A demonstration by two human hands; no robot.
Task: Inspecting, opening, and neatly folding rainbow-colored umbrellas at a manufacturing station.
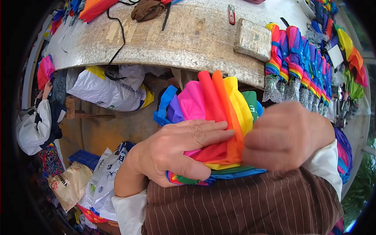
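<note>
Both our left hand (176, 150) and right hand (286, 137) grip the rainbow umbrella canopy (213, 105), fingers closed on its folds mid-pleating; next comes smoothing them tight.

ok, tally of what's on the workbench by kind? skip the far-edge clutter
Folded rainbow umbrellas in a row: about 7, exact count unclear
Grey block: 1
Red cutter: 1
Brown cloth bundle: 1
Total: about 10
Off the workbench, one more rainbow umbrella in both hands.

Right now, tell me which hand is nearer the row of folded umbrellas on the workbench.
Right. The right hand sits just below the row of folded umbrellas; the left hand lies farther left.
</note>
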